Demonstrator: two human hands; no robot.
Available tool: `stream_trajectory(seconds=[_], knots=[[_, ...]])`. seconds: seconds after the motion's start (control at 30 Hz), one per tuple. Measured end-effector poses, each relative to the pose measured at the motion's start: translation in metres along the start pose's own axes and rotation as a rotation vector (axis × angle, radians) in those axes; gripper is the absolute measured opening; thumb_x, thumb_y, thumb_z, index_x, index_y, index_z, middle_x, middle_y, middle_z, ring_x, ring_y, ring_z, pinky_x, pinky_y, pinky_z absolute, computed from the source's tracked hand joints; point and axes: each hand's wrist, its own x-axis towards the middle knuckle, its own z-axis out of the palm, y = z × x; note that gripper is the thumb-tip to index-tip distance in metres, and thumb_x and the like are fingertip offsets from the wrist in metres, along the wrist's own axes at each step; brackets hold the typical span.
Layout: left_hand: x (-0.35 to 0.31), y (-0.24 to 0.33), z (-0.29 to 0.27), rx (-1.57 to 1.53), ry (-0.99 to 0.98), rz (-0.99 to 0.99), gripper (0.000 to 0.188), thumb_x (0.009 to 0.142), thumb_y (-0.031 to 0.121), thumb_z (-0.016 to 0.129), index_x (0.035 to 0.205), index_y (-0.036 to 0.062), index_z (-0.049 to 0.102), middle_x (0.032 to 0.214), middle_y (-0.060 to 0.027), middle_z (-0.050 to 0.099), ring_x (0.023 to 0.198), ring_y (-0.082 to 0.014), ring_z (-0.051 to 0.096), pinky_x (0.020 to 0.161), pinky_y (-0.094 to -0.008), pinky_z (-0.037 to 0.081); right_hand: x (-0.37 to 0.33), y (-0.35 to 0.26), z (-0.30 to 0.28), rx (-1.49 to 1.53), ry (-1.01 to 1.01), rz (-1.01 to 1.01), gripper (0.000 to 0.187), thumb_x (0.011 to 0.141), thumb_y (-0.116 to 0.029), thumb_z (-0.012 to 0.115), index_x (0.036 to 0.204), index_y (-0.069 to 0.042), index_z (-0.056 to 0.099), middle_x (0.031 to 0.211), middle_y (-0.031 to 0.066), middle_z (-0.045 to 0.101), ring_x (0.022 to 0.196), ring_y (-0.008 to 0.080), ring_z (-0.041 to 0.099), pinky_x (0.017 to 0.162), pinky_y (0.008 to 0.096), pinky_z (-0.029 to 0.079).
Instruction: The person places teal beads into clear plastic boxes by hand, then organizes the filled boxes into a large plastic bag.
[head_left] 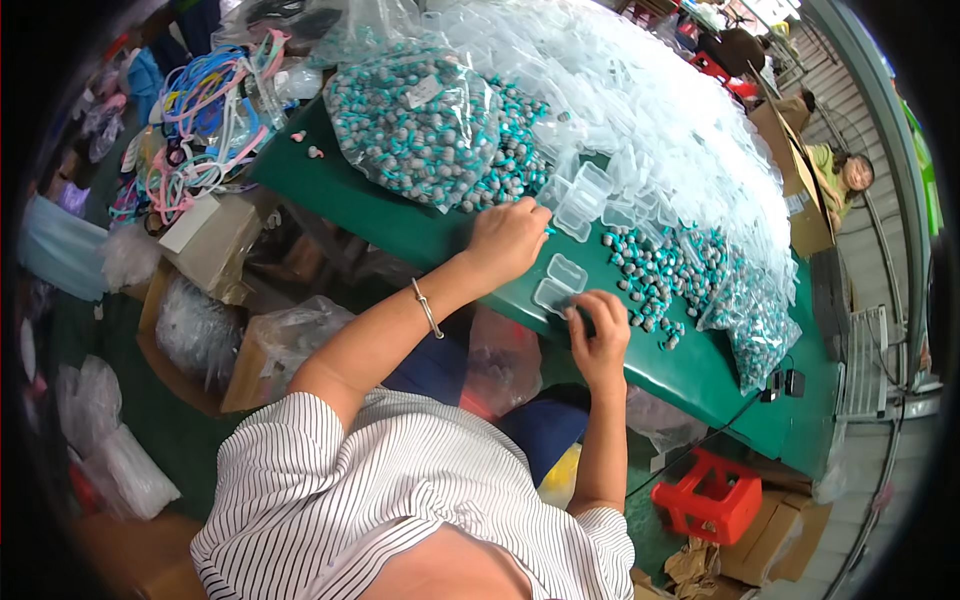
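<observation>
My left hand point(508, 242) is closed in a pinch over the table's near edge, and a bit of a small teal piece shows at its fingertips. A small clear plastic case point(560, 284) lies with its lid folded back on the green table. Beside that case, my right hand point(600, 338) has its fingers curled together close to the case's right side; what they hold, if anything, is hidden. A loose pile of small grey-and-teal plug-like pieces point(650, 270) lies beyond my right hand. Farther left, a large clear bag point(410, 125) is full of the same pieces.
A big heap of clear plastic cases point(640, 110) covers the table's far side. A smaller bag of pieces point(760, 345) lies at the right. Coloured straps point(205, 110) hang at the left. A red stool point(708, 497) stands below; a person point(838, 180) is at the far right.
</observation>
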Motion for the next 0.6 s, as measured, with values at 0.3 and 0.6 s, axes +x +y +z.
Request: stream_trajectory(seconds=[0.3,0.6], knots=[[0.003,-0.011,0.016,0.056,-0.018,0.046,0.012,0.087,0.016,0.063,0.094,0.0068,0.064,0.091,-0.0117,0.059,0.082,-0.033,0.065,0.069,-0.0453,0.052,0.045,0.051,0.01,-0.379,0.119,0.088,0.019,0.078,-0.011,0.071,0.096,-0.012,0.067,0.097,0.0055,0.065,0.095,0.0274,0.058,0.084,0.0412,0.039],[-0.009,-0.012,0.008,-0.006,-0.089,0.112,0.011,0.085,0.014,0.063,0.094,0.0079,0.065,0.09,-0.0115,0.058,0.079,-0.0339,0.064,0.07,-0.0449,0.052,0.076,0.061,0.028,-0.614,0.029,0.12,0.021,0.074,-0.018,0.075,0.093,-0.013,0.067,0.098,0.0032,0.062,0.099,0.0254,0.055,0.088,0.0467,0.034]])
